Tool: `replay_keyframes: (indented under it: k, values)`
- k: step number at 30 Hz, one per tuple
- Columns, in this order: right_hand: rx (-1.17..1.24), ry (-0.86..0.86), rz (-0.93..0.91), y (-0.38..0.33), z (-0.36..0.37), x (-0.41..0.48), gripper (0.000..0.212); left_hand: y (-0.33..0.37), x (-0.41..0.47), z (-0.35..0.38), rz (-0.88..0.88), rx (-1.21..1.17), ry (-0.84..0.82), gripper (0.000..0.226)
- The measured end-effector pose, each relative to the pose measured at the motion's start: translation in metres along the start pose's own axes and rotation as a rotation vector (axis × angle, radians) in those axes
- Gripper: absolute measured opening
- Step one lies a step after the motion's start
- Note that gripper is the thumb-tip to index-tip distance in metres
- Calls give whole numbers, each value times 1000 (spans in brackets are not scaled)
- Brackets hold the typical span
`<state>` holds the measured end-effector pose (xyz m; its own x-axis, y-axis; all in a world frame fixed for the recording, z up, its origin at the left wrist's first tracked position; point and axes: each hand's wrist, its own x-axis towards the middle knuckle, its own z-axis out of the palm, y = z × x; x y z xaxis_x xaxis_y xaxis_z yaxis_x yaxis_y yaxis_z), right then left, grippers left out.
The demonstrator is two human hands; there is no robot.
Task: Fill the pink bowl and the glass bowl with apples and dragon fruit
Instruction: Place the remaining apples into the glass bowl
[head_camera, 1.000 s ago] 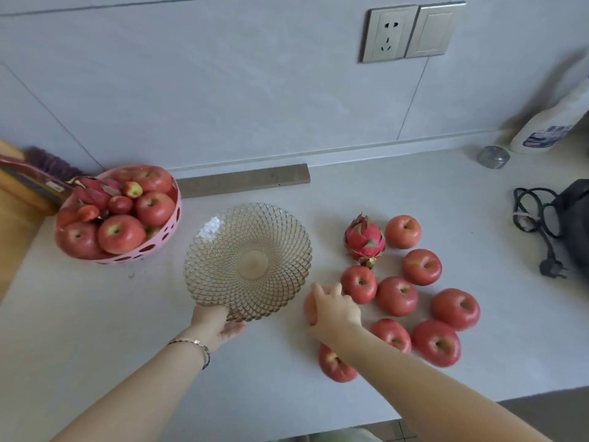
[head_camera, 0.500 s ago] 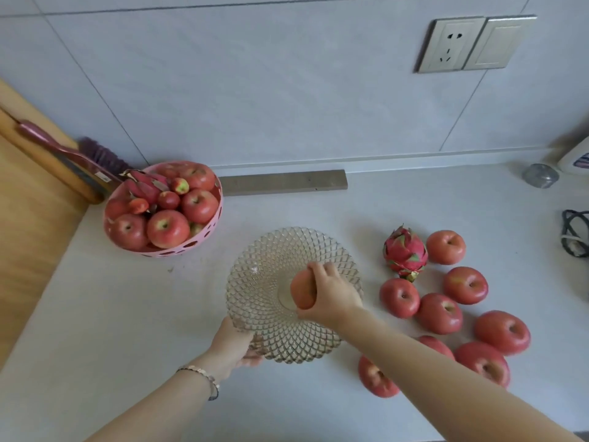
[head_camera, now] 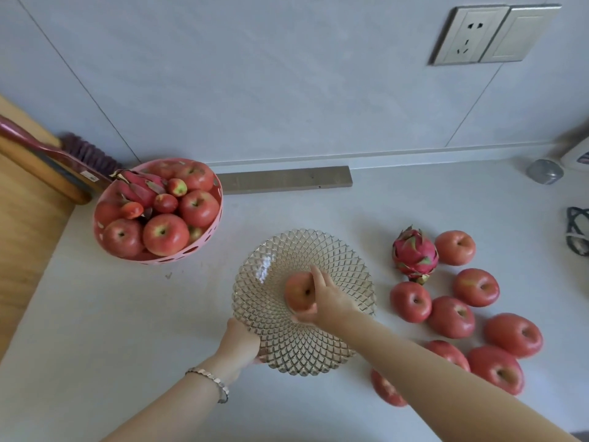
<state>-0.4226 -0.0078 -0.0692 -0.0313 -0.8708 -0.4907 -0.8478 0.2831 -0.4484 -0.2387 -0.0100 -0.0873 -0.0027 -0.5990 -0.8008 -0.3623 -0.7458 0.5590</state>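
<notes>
wall: pale grey panels, socket and switch upper right
counter: white
left: wooden surface

Faceted glossy glass bowl (matt countertop)

Home kitchen, pale countertop, wall socket, wooden chopping board

Soft, even daylight fills the scene; shadows under the apples fall faint and short. A white glare spot sits on the glass bowl. Wide-angle distortion bends the wall lines, and the picture looks slightly soft overall
</notes>
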Motion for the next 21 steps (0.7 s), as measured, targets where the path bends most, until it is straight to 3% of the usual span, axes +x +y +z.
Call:
replay_keyframes:
  k: [2, 4, 6, 8, 11, 15, 18, 21]
  values:
    - [24, -6, -25, 13, -13, -13, 109, 6, -4, 3, -10, 72, 70, 41]
    - [9, 55, -48, 33, -34, -28, 90, 12, -11, 6, 41, 279, 216, 51]
    - [-2, 206, -37, 59, -57, -43, 63, 23, -26, 14, 213, 566, 358, 68]
    - [-21, 350, 44, 87, -79, -56, 46, 33, -44, 31, 519, 749, 389, 70]
    - [-87, 297, 238, 121, -95, -67, 48, 43, -65, 72, 901, 802, 160, 43]
    - [-249, 116, 268, 138, -79, -68, 69, 34, -84, 138, 1110, 1177, -285, 43]
    - [-331, 130, 259, 142, -59, -59, 82, 19, -79, 171, 1199, 1604, -389, 63]
    - [-289, 198, 266, 143, -52, -52, 84, 15, -67, 184, 1227, 1773, -371, 73]
